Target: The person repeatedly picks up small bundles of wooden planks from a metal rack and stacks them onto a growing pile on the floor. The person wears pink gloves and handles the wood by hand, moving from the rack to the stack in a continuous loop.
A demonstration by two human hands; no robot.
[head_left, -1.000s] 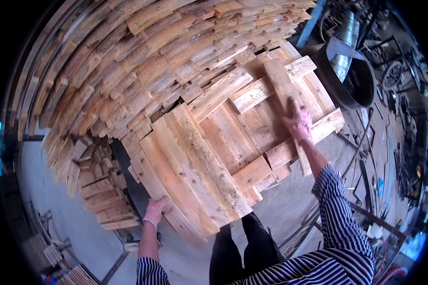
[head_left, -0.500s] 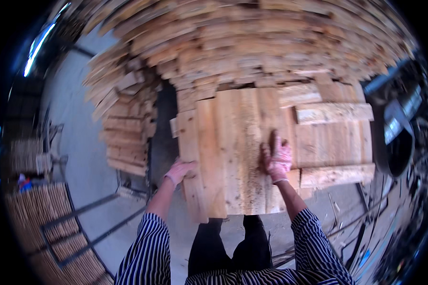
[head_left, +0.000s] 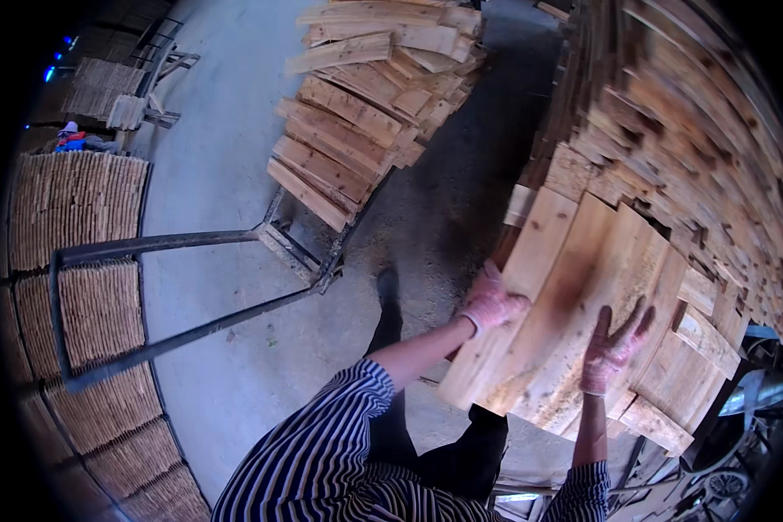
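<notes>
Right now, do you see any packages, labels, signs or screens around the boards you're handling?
None in view: no package, label, sign or screen.
Only bare wood: the boards under the left hand and right hand, the big stack behind, and a smaller stack on a metal cart.

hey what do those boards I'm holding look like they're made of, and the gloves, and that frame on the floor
Boards: raw, unfinished wood, pale with visible grain, a dark stain and rough sawn edges. Gloves on the left hand and right hand: probably knitted fabric, pinkish and worn-looking; too blurred to be sure. Frame: seems dark metal bar, straight, thin, dull-surfaced.
</notes>
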